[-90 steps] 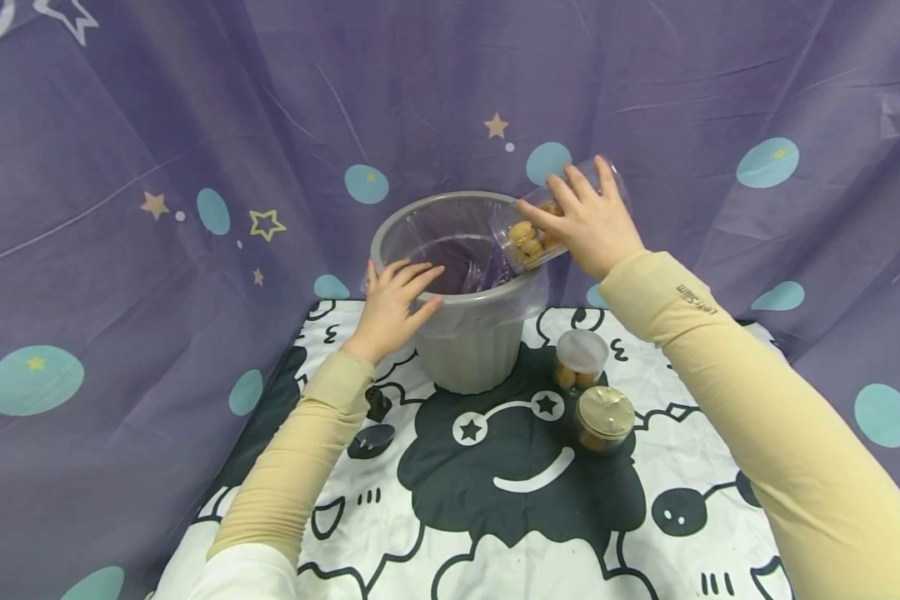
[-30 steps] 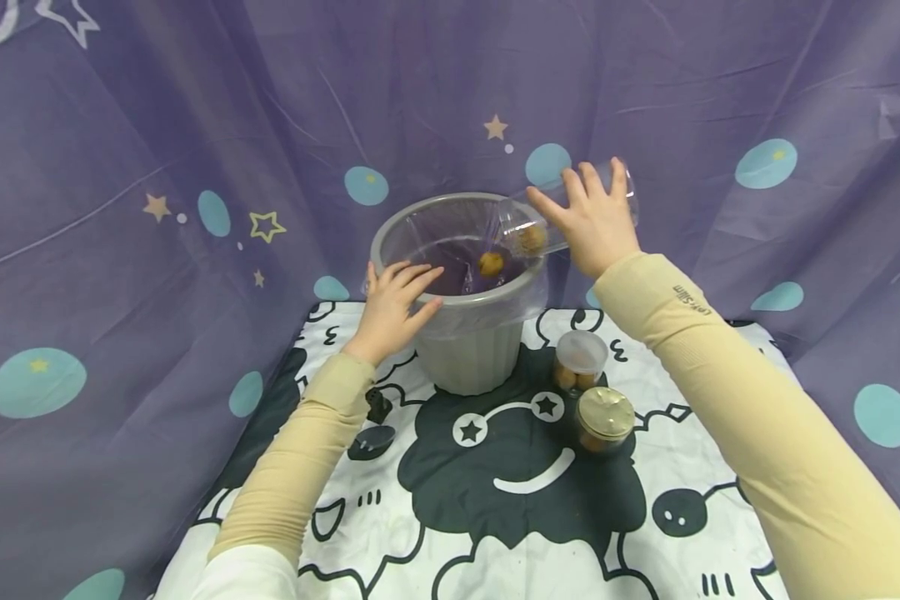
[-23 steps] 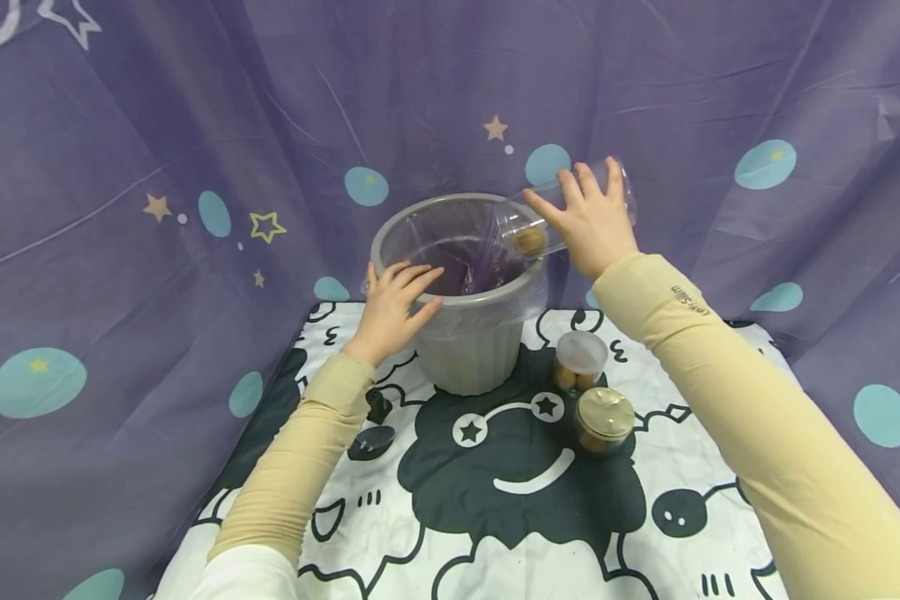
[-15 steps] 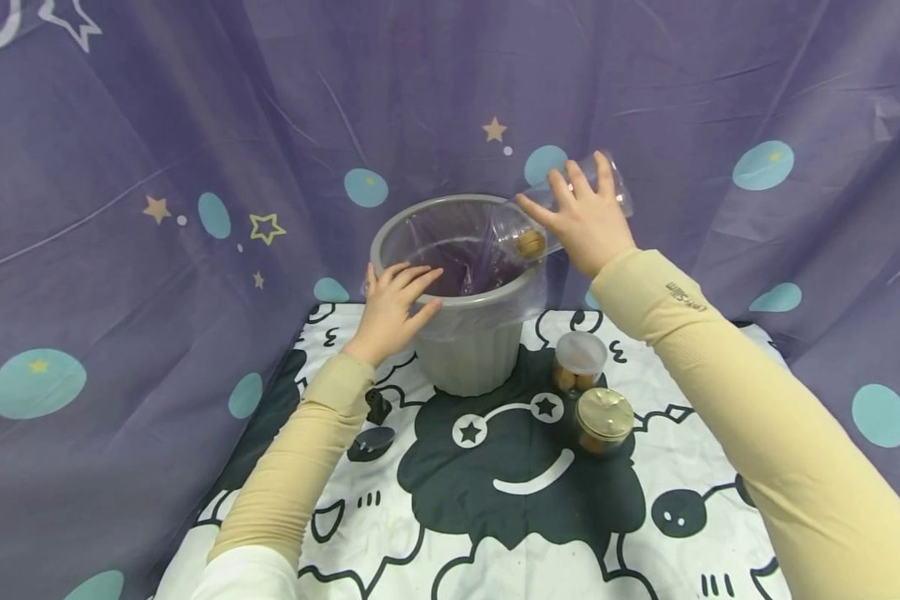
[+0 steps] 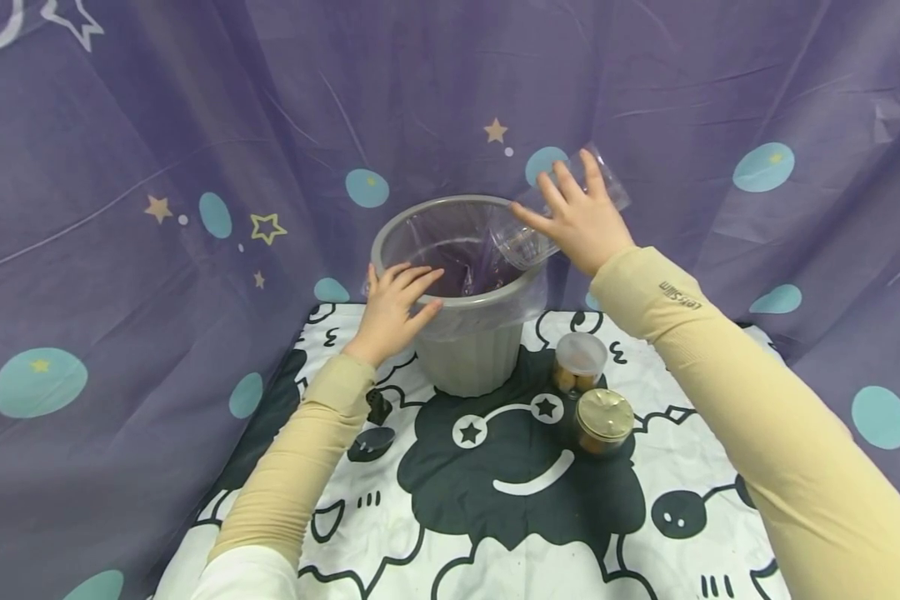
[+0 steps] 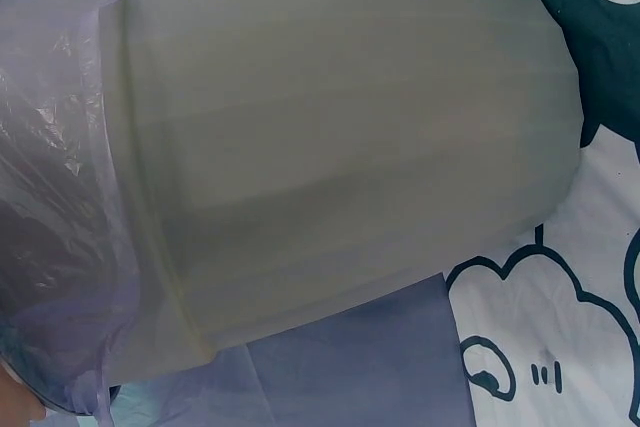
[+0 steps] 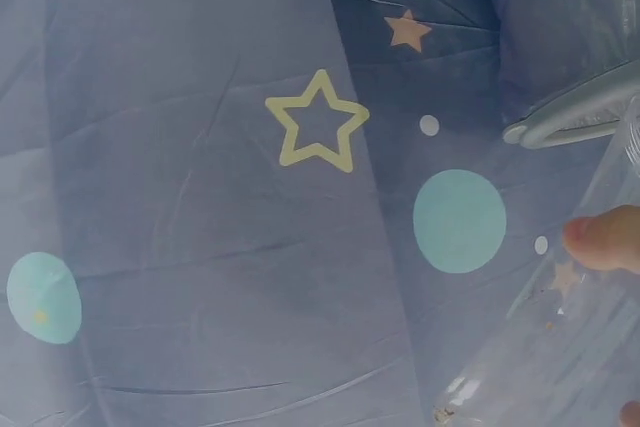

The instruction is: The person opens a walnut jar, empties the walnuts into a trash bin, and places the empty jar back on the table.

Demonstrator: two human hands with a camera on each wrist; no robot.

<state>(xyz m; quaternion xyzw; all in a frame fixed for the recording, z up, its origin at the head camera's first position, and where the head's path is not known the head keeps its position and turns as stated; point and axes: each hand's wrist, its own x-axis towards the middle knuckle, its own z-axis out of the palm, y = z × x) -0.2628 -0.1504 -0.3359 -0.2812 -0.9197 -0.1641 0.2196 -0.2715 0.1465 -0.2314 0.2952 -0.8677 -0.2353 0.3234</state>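
Observation:
My left hand [image 5: 394, 312] rests on the near left rim of a grey trash can [image 5: 465, 362], fingers spread. A thin clear purple-tinted bag [image 5: 450, 225] lines the can and folds over its rim. In my right hand [image 5: 587, 218] is a clear plastic jar [image 5: 521, 243], gripped around its side and tilted with its lower end over the can's right rim. No brown pieces show inside the jar. The right wrist view shows a fingertip [image 7: 605, 239] against the jar's clear wall [image 7: 560, 357], with small crumbs inside. The can's bottom is hidden.
Two small lidded jars stand right of the can: one with a frosted lid [image 5: 581, 354], one with a gold lid [image 5: 605, 413]. A small black object [image 5: 377, 406] lies by the left forearm. A purple curtain [image 5: 270, 108] hangs behind the cartoon-print cloth [image 5: 521, 567].
Round brown, walnut-like pieces left the jar one after another; one showed dropping into the can, and the last is gone from the jar. The right hand shifted slightly, tilting the jar more steeply.

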